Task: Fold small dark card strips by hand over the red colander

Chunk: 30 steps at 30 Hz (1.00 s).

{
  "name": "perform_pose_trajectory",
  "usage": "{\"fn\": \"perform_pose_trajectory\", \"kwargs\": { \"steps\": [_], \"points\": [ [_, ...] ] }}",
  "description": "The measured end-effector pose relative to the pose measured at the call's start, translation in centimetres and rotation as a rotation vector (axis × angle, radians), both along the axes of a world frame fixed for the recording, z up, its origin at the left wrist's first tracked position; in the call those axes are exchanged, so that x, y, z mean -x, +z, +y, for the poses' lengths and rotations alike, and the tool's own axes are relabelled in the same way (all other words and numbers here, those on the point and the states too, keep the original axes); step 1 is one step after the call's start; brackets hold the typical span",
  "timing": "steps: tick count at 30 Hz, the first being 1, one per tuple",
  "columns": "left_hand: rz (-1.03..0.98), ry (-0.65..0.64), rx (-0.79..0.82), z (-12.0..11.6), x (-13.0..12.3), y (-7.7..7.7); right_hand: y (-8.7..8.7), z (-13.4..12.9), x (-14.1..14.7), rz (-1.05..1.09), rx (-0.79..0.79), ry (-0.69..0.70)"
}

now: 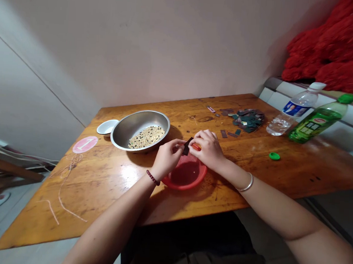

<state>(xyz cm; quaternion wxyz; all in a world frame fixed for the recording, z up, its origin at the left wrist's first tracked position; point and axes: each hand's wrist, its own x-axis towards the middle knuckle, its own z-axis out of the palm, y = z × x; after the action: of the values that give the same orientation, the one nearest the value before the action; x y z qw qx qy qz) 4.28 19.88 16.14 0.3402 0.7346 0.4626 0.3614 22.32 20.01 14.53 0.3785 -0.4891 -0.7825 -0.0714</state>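
My left hand is closed, thumb and fingers pinching a small dark flat piece. My right hand is closed too, its bent fingertips at the right edge of that same piece. Both hands are above a red plastic basket, whose far side they partly cover. To the left of the basket, a large steel bowl holds pale beans mixed with dark ones. A heap of similar dark flat pieces lies farther back on the right, with several loose ones beside it.
On the wooden table are a small white bowl, a pink disc marked 1 and loose string. A clear bottle, a green bottle and a green cap are at right. Red bundles are piled behind.
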Motion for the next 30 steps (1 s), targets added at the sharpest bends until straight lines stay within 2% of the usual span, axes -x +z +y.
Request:
{"fn": "perform_pose_trajectory", "kwargs": {
  "steps": [8, 12, 16, 30],
  "points": [
    [0.024, 0.018, -0.01, 0.14, -0.1, 0.09, -0.11, -0.12, 0.08, -0.046, -0.02, 0.034],
    [0.009, 0.002, 0.006, 0.09, -0.07, 0.07, -0.03, -0.05, -0.05, -0.024, -0.015, -0.006],
    [0.001, 0.001, 0.008, 0.1, 0.06, -0.03, 0.03, 0.12, -0.19, -0.003, 0.006, 0.009],
    [-0.046, -0.01, 0.012, 0.07, 0.11, 0.21, 0.0, 0.81, -0.5, 0.263, 0.096, 0.051]
  ]
}}
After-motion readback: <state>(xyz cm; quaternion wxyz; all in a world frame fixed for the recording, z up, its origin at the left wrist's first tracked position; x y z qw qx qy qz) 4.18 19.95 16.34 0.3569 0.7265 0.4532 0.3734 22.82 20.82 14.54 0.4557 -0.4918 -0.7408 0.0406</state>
